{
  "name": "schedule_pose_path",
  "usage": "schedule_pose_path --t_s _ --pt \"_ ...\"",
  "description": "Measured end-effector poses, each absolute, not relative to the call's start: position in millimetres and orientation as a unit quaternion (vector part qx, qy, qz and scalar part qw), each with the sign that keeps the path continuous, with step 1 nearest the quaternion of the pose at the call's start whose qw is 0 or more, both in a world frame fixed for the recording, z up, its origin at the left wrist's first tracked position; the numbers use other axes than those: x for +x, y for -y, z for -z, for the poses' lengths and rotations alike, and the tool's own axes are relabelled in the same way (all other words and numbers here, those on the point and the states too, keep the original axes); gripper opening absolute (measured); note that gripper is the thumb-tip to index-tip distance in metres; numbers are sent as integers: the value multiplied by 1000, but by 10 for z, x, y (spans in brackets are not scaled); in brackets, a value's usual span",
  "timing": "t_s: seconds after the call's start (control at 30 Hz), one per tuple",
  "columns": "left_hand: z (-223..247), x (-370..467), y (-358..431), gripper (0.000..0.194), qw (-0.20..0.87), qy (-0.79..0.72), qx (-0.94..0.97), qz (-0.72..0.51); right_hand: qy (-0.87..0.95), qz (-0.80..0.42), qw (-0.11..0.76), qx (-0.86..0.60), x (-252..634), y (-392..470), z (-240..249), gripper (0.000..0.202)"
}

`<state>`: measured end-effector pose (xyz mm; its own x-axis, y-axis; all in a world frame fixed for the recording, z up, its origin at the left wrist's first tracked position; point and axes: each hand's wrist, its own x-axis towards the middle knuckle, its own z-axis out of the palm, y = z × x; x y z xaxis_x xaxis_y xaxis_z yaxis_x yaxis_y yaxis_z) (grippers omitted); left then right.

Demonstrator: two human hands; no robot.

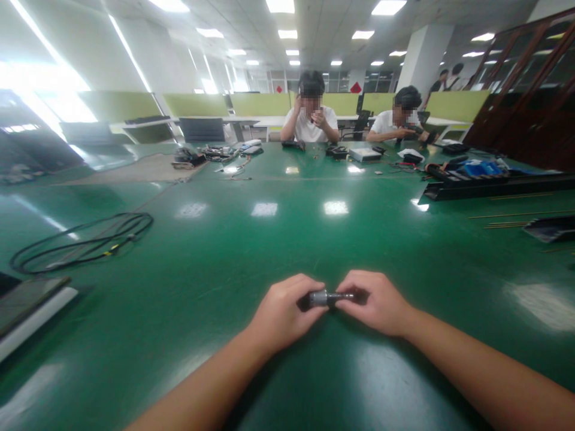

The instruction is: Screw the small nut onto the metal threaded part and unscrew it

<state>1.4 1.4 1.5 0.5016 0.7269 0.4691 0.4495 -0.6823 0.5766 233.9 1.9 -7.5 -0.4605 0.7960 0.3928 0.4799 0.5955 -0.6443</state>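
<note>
Both hands [332, 303] pinch a slim, cylindrical, seemingly metal piece [318, 299] above the glossy green tabletop [224, 239].

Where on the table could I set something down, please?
The tabletop is bare between the coiled black cable and the left hand, and between the right hand and the black channel; the far right, around the blue parts, is crowded.

Left hand [279, 310]: bare | right hand [378, 303]: bare | left forearm [202, 380]: bare | right forearm [476, 365]: bare
</note>
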Motion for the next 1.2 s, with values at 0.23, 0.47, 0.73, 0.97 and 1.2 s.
schedule_pose_path --t_s 0.23,0.47,0.73,0.97,1.2 --pt "-27 20 -25 22 191 -358 841 -357 823 -228 351 -385 2353 -36 86 4" --pt "-16 5 -33 22 194 -359 839 -361 818 -229 353 -392 2353 -34 83 4" --pt "-34 3 -30 22 193 -367 837 -357 810 -234 355 -404 2346 -23 67 3" --pt "-24 -10 -46 23 191 -371 835 -360 805 -235 356 -413 2349 -20 69 3" --pt "-19 -25 -59 25 192 -386 831 -351 801 -231 357 -421 2354 -31 72 2"
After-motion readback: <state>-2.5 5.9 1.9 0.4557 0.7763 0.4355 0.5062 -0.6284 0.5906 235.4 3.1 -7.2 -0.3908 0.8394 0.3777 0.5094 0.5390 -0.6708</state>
